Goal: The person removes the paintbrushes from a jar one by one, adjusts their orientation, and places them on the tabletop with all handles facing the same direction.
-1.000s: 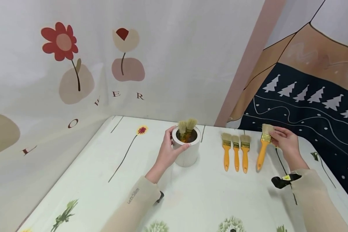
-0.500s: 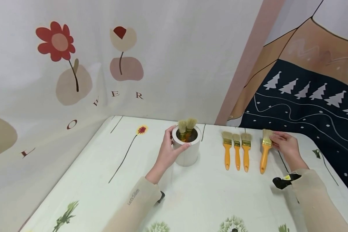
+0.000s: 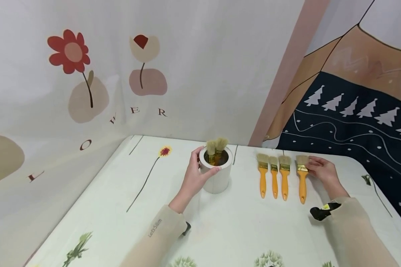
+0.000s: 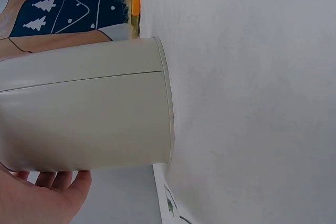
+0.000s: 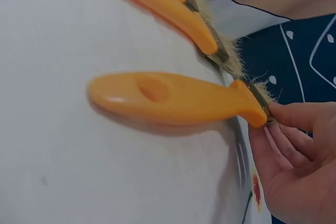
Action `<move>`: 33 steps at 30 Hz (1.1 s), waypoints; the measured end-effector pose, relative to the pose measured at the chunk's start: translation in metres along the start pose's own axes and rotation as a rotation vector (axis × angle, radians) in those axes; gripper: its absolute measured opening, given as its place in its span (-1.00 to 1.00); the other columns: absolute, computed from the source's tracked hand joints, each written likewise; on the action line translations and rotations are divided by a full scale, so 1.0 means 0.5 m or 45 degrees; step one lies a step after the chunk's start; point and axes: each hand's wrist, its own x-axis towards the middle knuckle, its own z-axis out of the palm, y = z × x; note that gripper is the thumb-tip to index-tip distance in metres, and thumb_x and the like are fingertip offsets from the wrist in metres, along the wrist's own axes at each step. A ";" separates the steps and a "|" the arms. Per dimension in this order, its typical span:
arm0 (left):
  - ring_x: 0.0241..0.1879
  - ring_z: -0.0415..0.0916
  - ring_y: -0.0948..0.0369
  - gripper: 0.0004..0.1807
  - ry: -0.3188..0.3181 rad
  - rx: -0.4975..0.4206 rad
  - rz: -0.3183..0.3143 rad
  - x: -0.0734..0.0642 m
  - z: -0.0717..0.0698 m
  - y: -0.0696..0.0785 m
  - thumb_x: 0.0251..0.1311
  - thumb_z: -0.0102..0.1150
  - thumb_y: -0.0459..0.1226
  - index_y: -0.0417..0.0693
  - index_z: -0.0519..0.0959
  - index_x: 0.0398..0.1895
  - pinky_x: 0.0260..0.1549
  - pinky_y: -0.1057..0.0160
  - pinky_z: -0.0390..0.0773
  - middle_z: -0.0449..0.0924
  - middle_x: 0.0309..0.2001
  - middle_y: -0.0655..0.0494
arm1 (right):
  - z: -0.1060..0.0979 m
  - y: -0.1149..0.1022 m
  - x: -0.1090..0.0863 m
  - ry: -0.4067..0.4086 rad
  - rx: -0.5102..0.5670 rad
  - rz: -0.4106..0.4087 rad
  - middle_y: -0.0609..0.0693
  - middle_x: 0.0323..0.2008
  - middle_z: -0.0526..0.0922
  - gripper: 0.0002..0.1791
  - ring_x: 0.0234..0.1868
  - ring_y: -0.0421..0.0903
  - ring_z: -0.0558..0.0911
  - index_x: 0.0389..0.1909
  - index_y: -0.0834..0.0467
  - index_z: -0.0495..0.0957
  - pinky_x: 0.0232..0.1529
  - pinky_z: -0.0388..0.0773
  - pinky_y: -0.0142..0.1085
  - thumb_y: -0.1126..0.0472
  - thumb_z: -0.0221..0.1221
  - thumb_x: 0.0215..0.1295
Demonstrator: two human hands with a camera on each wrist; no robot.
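Observation:
My left hand (image 3: 194,176) grips a white cylindrical container (image 3: 215,180) around its side, thumb near the rim. Two paintbrushes (image 3: 211,147) stand in it, bristles up. In the left wrist view the container's smooth wall (image 4: 84,108) fills the left side, with fingertips curled at its lower edge. Farther right, my right hand (image 3: 325,174) pinches a wide paintbrush (image 3: 302,182) by its metal band and bristles. Its orange handle (image 5: 168,98) lies along the tabletop in the right wrist view. Immediately left of it, three more paintbrushes (image 3: 274,177) lie side by side, bristles away from me.
A white cloth printed with flowers covers the table (image 3: 234,230). Behind it hangs a pale curtain (image 3: 200,74) with floral prints. On the right is a dark blue fabric panel (image 3: 341,126) with tree shapes, close to the table's far right edge.
The right hand has lowered the wide paintbrush to the table and shifted it left, beside the other three, turning its handle straighter. The left hand and container have stayed put.

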 end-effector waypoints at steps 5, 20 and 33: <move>0.50 0.14 0.00 -0.02 -0.001 0.000 0.000 -0.003 0.002 -0.002 0.15 0.39 -0.05 0.05 0.03 0.53 0.44 -0.18 0.23 0.13 0.52 -0.03 | 0.017 0.009 0.009 0.089 -0.093 0.034 -0.46 -0.40 0.49 -0.37 -0.43 -0.56 0.49 0.48 0.28 0.20 -0.34 0.58 -0.62 0.29 0.10 0.44; 0.49 0.15 0.01 -0.02 -0.003 -0.008 0.013 -0.002 0.002 0.002 0.15 0.38 -0.04 0.06 0.02 0.54 0.42 -0.19 0.25 0.12 0.52 -0.08 | 0.030 0.011 0.006 0.193 -0.395 0.015 0.39 0.28 0.44 -0.45 -0.09 0.02 0.63 0.40 0.35 0.28 -0.58 0.42 -0.61 0.32 0.07 0.43; 0.48 0.16 0.01 -0.03 0.002 -0.016 0.016 0.001 0.001 -0.007 0.15 0.38 -0.03 0.07 0.03 0.53 0.41 -0.21 0.25 0.14 0.52 -0.05 | 0.036 0.004 0.010 0.143 -0.510 -0.006 0.42 0.22 0.44 -0.47 0.00 0.17 0.60 0.34 0.44 0.30 -0.56 0.38 -0.63 0.32 0.06 0.40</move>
